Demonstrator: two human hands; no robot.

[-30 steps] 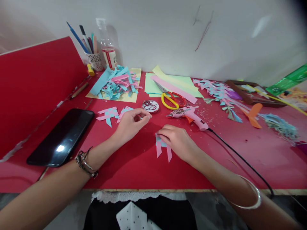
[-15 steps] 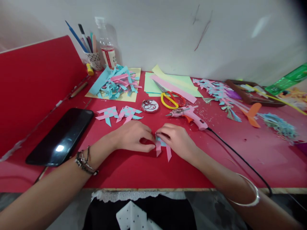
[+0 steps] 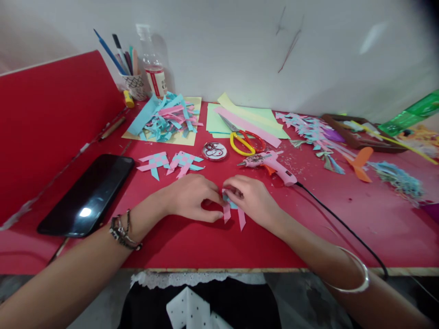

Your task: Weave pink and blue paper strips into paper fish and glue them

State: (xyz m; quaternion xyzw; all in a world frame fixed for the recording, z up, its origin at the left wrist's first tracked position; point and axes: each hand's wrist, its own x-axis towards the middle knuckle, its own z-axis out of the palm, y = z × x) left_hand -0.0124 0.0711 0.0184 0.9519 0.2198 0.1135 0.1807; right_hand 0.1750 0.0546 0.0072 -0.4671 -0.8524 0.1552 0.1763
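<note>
Red tabletop [image 3: 195, 244] backed the pink-and-blue paper [image 3: 227, 213], seemingly steadied by the right hand [image 3: 254, 200], grip unclear, left hand's [image 3: 190, 197] thumb and forefinger parted alongside

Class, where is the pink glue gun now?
In the head view, the pink glue gun lies right of centre, between the scissors and the right hand.

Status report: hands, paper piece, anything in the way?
Right hand on paper piece. Left hand at its left edge, contact unclear. Piece partly covered. Glue gun beyond, apart from it.
</note>
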